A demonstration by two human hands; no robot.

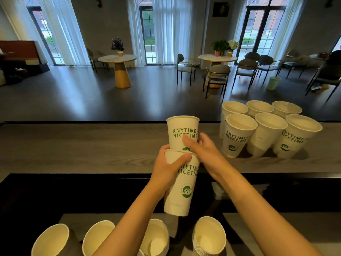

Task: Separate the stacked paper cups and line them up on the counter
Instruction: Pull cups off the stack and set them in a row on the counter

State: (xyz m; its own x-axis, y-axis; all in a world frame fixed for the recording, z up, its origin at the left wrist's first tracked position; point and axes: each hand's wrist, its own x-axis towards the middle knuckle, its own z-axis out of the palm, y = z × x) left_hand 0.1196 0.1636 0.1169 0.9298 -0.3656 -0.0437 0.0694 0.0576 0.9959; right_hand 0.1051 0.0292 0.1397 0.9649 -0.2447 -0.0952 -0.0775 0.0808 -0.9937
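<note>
Above the counter's (92, 145) near edge, the left hand (167, 170) wraps the lower cup (181, 189), while the right hand (199, 146) grips the upper cup (182, 132) nested inside; six cups (267, 130) stand at the counter's far right.

Matt white paper cups (239, 134) with green print stand on a smooth grey wood-grain counter (83, 146).

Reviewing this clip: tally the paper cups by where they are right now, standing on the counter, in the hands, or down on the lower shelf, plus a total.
Cups standing on the counter: 6, in two rows of three.
Cups in the hands: 2, upper cup gripped by the right hand, lower cup by the left hand.
Cups or stacks on the lower shelf: 4 openings; the number nested inside is unclear.
Total visible: 12.
</note>
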